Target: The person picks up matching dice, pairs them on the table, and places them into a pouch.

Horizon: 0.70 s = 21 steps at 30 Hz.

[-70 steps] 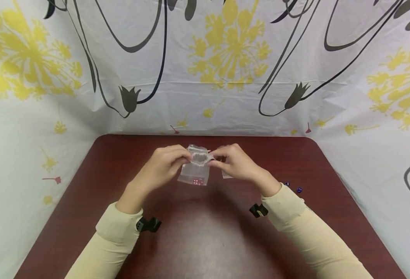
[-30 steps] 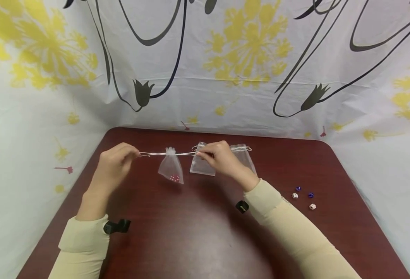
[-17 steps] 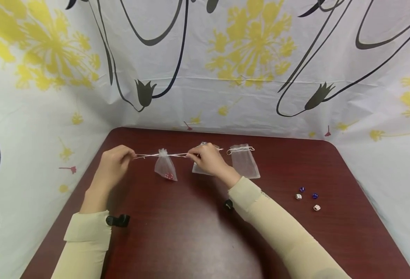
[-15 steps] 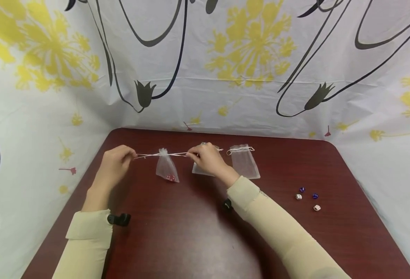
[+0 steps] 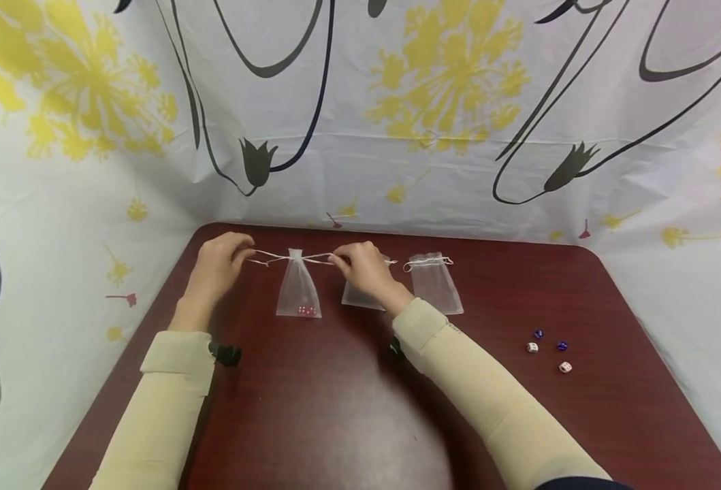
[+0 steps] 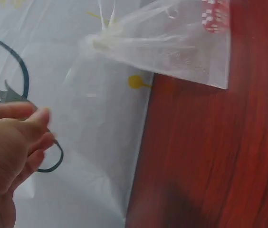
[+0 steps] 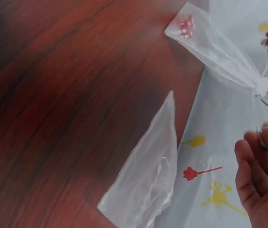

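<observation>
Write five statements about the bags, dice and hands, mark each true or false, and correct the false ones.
1. Red dice show inside the left bag. True.
2. The white dice are inside the right bag. False: they lie out on the table, and no dice show in that bag.
3. The left bag's cords run out to the left hand on one side and the right hand on the other. True.
4. Three blue dice lie on the table. False: there are two.
5. In the head view, the right hand partly hides the middle bag. True.
</observation>
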Tool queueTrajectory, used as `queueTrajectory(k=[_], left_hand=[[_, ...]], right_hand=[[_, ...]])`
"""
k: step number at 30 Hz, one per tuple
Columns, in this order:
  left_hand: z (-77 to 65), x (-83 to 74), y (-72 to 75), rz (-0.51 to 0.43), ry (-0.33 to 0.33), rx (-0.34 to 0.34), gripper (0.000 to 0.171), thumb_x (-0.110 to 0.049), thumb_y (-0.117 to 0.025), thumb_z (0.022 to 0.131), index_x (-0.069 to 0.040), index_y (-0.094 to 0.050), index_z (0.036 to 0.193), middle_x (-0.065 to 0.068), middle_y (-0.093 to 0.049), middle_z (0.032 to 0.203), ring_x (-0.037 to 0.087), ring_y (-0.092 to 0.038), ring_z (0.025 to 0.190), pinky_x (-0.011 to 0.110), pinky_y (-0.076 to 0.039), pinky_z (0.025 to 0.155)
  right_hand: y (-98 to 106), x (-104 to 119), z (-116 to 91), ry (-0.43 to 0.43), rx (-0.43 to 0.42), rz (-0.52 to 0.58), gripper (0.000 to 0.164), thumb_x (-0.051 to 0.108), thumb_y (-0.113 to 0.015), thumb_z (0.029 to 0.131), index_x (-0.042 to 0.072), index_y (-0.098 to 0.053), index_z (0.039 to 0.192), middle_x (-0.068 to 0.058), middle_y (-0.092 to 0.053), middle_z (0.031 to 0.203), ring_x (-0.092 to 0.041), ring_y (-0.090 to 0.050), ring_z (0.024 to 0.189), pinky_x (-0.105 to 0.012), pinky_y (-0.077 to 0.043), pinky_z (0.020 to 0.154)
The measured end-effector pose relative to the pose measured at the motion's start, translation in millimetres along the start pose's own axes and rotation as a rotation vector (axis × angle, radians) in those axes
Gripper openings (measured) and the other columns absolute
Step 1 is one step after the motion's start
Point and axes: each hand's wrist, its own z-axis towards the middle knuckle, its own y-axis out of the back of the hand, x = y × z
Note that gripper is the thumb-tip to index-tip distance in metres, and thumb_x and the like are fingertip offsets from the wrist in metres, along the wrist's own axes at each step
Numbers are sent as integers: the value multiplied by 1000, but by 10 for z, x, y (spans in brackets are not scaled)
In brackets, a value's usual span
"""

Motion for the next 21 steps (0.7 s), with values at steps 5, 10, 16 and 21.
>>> queueTrajectory(k=[5,10,16,21], left_hand=[[-4,-33,-88,-10,27,-58,19,-4,-73,92,2,-70,110,18,-70,108,36,-67,102,50,-51,92],[-45,-150,-141,-24,34,18,20,-10,-71,95,1,-70,113,17,-70,112,35,-65,108,50,-50,97],[-63,-325,-207,-33,51,112,22,-13,-69,97,0,-70,115,16,-69,115,35,-64,112,50,-49,99],[-66,-513,-289,-46,18,189,23,-14,-69,97,-1,-71,116,13,-69,117,32,-65,111,48,-51,98]], right_hand=[[12,-17,-28,-48,-21,24,27,25,-70,98,5,-75,115,-10,-74,111,-27,-70,102,-41,-55,89],[83,-39,-136,-41,-47,50,25,21,-70,97,3,-74,115,-12,-73,112,-29,-69,103,-43,-53,91],[198,-101,-346,-8,-104,62,23,15,-71,96,0,-74,112,-14,-73,109,-29,-69,103,-44,-54,91],[332,-164,-510,-19,-129,76,27,15,-70,96,-4,-72,115,-18,-72,112,-32,-68,107,-44,-53,95]])
